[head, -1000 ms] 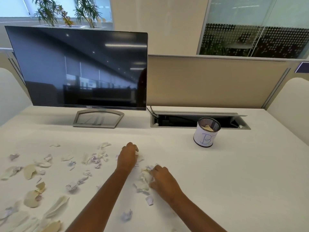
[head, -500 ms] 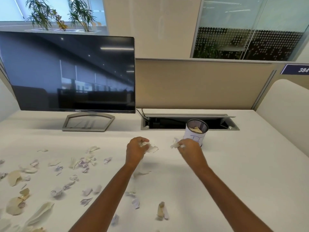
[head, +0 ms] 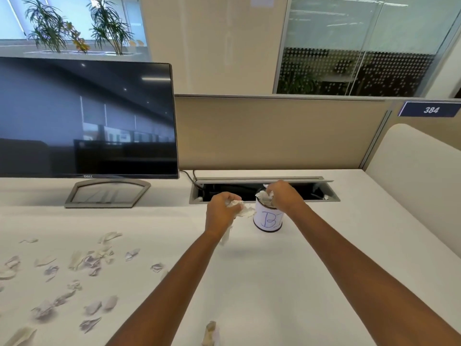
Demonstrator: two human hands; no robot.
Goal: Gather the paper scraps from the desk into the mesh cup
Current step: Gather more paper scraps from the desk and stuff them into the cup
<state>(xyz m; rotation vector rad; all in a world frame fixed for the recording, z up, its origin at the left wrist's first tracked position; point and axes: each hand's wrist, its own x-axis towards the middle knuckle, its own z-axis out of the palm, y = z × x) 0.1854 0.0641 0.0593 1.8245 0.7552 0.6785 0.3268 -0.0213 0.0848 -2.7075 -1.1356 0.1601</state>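
The mesh cup (head: pixel 268 219), wrapped in white paper marked "B", stands on the white desk (head: pixel 311 283) in front of the cable tray. My right hand (head: pixel 283 196) is over the cup's mouth, closed on a bunch of paper scraps (head: pixel 264 196) that touch the rim. Just left of the cup, my left hand (head: pixel 220 212) grips another bunch of scraps (head: pixel 245 211), with one strip hanging below the fist. Several loose scraps (head: pixel 93 258) lie scattered over the left part of the desk, and one (head: pixel 210 333) lies near the front edge.
A dark monitor (head: pixel 84 121) on a grey stand (head: pixel 107 193) stands at the back left. The open cable tray (head: pixel 264 189) runs along the back behind the cup. A beige partition (head: pixel 274 133) closes off the rear and a padded divider (head: pixel 411 183) the right.
Both hands lifted off the desk with scraps and moved forward and right. The right hand has reached the cup's mouth; the left has come up beside the cup.
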